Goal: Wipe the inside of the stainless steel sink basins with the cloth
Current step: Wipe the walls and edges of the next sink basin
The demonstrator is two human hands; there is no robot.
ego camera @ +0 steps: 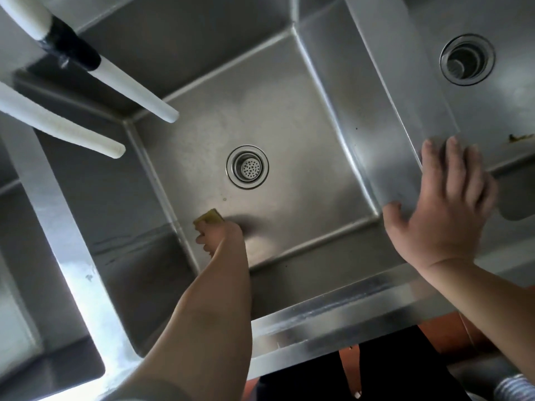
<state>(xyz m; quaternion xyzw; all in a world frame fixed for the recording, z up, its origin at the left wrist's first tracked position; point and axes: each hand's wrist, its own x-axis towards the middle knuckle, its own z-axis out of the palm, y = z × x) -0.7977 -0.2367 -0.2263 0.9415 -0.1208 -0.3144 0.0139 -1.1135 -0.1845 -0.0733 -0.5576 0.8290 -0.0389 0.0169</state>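
Note:
I look straight down into the middle stainless steel basin [289,111], with its round strainer drain [247,167] near the centre. My left hand [221,234] reaches down to the basin floor at the near left corner and grips a yellow-green cloth pad [210,217], which presses on the steel. Only a corner of the pad shows past my fingers. My right hand [443,204] lies flat, fingers spread, on the divider rim [385,91] between this basin and the right basin [506,105].
Two white faucet spouts [139,95] [72,130] jut in from the upper left above the basin. The right basin has an open drain [466,59] and a small brown speck [518,137] on its floor. A left basin [43,314] lies beyond the left divider.

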